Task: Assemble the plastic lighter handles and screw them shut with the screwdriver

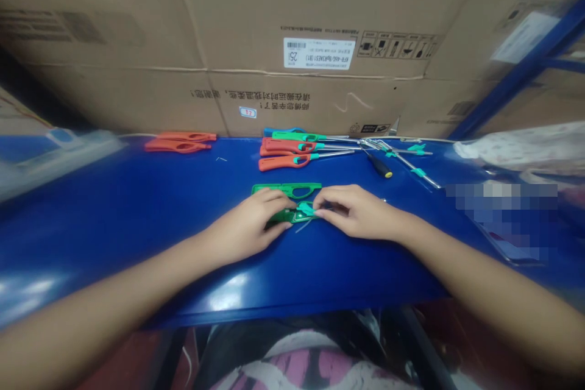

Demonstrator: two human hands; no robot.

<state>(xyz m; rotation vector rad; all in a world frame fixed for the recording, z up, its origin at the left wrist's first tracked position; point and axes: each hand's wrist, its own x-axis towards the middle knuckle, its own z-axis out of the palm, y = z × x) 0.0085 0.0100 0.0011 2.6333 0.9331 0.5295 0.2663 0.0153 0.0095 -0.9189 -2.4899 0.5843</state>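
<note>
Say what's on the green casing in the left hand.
A teal piece lies over the green casing, by the right hand; smaller details blur. The left hand covers part, hiding anything there.

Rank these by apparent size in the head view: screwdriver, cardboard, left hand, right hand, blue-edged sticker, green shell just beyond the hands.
1. Cardboard
2. Left hand and right hand: too alike to rank
3. Green shell
4. Screwdriver
5. Sticker
</note>
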